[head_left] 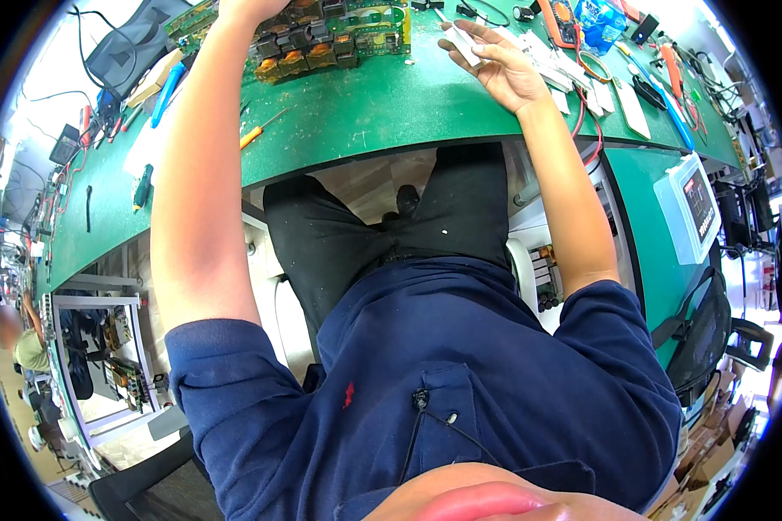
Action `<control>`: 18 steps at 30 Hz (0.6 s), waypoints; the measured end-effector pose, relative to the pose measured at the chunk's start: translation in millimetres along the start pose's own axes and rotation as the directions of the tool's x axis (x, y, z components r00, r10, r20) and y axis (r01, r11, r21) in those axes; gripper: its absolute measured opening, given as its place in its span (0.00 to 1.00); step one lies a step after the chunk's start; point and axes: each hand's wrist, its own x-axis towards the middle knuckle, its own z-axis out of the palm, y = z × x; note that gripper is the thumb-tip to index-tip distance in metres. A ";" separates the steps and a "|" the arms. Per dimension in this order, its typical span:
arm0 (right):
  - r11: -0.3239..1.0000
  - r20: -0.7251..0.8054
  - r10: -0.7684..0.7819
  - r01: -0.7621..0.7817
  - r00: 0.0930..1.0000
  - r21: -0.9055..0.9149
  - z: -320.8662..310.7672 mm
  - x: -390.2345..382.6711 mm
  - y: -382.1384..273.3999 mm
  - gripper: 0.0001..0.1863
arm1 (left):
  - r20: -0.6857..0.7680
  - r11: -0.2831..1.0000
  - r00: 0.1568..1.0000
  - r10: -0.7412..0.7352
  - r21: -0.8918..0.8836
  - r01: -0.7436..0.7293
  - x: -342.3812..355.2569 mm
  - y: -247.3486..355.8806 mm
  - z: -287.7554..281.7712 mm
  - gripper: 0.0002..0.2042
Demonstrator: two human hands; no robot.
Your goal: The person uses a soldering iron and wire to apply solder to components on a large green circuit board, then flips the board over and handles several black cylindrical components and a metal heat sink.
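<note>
My right hand (508,76), palm turned up, holds a small flat white piece (462,43) between the thumb and fingers. What kind of piece it is I cannot make out. At the top edge, my left hand (254,7) reaches over the left part of a green circuit board (382,42). The picture's edge cuts off its fingers. Rows of dark and amber components (297,54) stand on that board. Beside my right hand lies a loose heap of white strips (554,71).
An orange-handled screwdriver (252,136) lies on the green bench (356,122) near its front edge. A green-handled screwdriver (142,187) is farther left. A red multimeter (561,19) and a blue packet (601,24) stand back right. A clear plastic case (688,208) sits on the right-hand surface.
</note>
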 end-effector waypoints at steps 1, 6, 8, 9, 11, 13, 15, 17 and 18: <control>1.000 -0.010 0.004 -0.004 1.000 0.021 0.2 0.2 0.4 0.23 | 0.001 1.000 1.000 -0.003 -0.009 0.003 -1.0 0.9 -1.0 0.20; 0.993 -0.122 0.021 -0.007 0.992 0.118 -0.3 0.7 1.6 0.23 | -0.013 1.000 1.000 0.007 -0.008 -0.007 -1.4 0.2 -0.4 0.20; 0.992 -0.192 0.009 0.015 0.981 0.122 0.7 -0.6 -0.4 0.24 | -0.007 1.000 1.000 0.012 -0.011 -0.012 -1.1 1.4 0.3 0.20; 0.991 -0.222 0.004 0.025 0.975 0.128 1.7 -0.3 -0.3 0.25 | -0.010 1.000 1.000 0.008 -0.004 -0.008 -1.4 1.3 -0.4 0.20; 0.992 -0.227 0.000 0.029 0.974 0.125 2.2 -0.1 1.4 0.26 | -0.017 1.000 1.000 -0.001 0.012 0.001 -2.8 0.7 -1.7 0.20; 0.991 -0.216 -0.003 0.032 0.976 0.134 1.6 3.8 2.3 0.26 | -0.019 1.000 1.000 0.002 0.025 -0.001 -2.8 0.3 -5.2 0.20; 0.990 -0.201 -0.004 0.033 0.980 0.141 -1.9 3.0 1.4 0.24 | -0.036 1.000 0.999 -0.001 0.027 0.002 -3.4 2.2 -3.2 0.20; 0.991 -0.209 -0.007 0.034 0.978 0.128 -6.4 0.1 0.8 0.26 | 0.006 1.000 1.000 -0.013 0.016 0.013 -1.8 6.6 1.5 0.20; 0.991 -0.205 -0.009 0.036 0.979 0.131 -4.8 0.6 3.3 0.27 | 0.010 1.000 1.000 -0.022 0.020 0.022 -4.2 5.4 -0.4 0.20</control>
